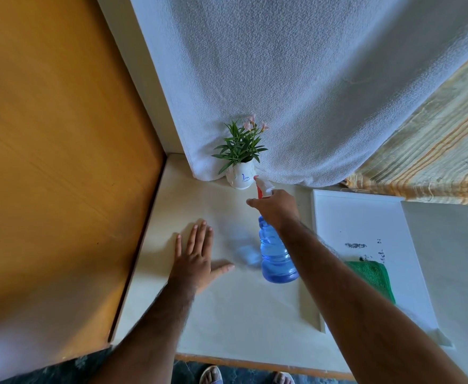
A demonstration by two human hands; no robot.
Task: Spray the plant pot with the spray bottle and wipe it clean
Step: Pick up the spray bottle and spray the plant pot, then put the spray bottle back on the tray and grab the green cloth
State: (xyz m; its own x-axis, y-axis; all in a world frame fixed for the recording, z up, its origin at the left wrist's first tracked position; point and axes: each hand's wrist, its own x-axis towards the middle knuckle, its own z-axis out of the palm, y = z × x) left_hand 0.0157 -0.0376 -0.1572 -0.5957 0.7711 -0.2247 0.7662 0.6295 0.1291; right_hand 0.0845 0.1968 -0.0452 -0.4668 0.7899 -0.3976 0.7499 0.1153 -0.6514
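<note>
A small white plant pot with a blue mark stands at the back of the cream table, holding green leaves and pink flowers. My right hand grips the neck of a blue spray bottle with a white and red trigger head. The nozzle points at the pot, almost touching its right side. My left hand lies flat on the table with fingers spread, left of the bottle. A folded green cloth lies to the right, partly hidden by my right forearm.
The green cloth rests on a white board on the right of the table. A white textured curtain hangs right behind the pot. A striped fabric is at right and a wooden panel at left.
</note>
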